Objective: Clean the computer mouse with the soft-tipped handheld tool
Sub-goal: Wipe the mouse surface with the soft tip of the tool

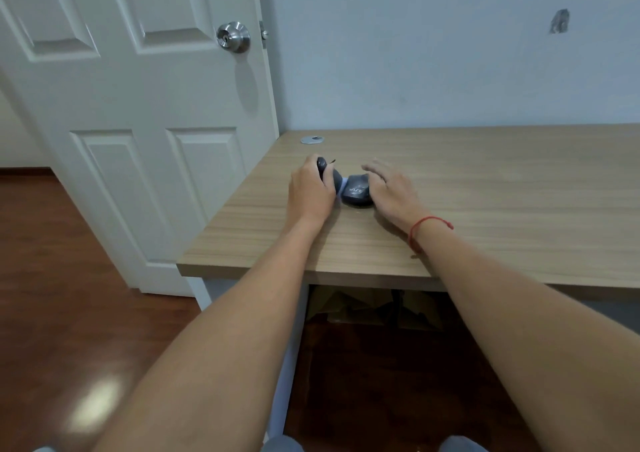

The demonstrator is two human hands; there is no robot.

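Note:
A dark computer mouse point(357, 192) with pale lettering on its back lies on the wooden desk point(485, 188), near the desk's left end. My right hand point(389, 188) rests against the mouse's right side with fingers spread, not closed around it. Just left of the mouse, my left hand point(311, 188) is wrapped around a dark rounded object point(334, 176), from whose far end a thin dark tip pokes out. I cannot tell exactly what this object is. A small white patch point(341, 188) shows between it and the mouse.
A round metal cable grommet point(311, 140) sits in the desk's far left corner. A white door with a steel knob point(233, 36) stands close to the left. The wall runs behind the desk. Cardboard lies under the desk, on the wooden floor.

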